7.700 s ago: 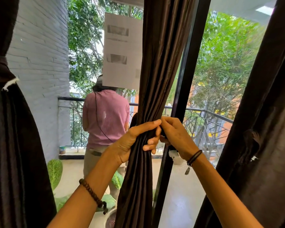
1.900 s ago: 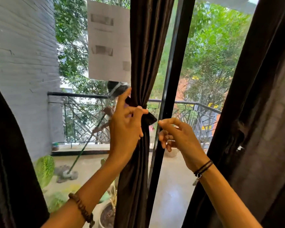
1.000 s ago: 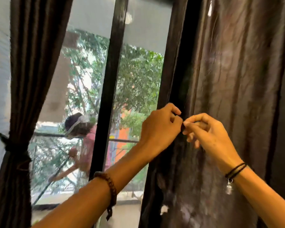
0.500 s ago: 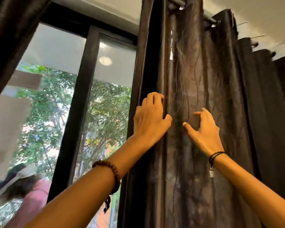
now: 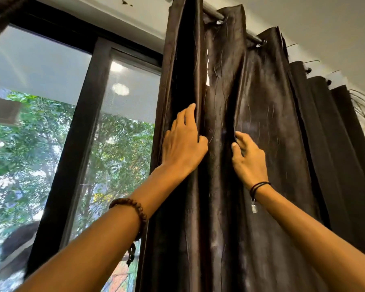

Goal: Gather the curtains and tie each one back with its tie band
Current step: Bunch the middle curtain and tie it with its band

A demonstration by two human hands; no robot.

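A dark brown curtain [image 5: 266,127] hangs in wide folds from a metal rod [image 5: 214,14] on the right of the window. My left hand [image 5: 183,142] lies on its left edge, fingers curled round the outer fold and thumb pressed into the cloth. My right hand [image 5: 249,159] is a little to the right, fingers hooked into the neighbouring fold. Both hands are raised to about head height. No tie band is in sight.
A black window frame post [image 5: 72,154] divides the glass on the left, with green trees outside. Another dark curtain's edge [image 5: 0,11] shows at the top left corner. A person's head [image 5: 15,243] is outside at the lower left. The white ceiling is close above.
I turned from the tied middle curtain to the right one and looked up. Both hands rose along the cloth and have closed on two neighbouring folds.
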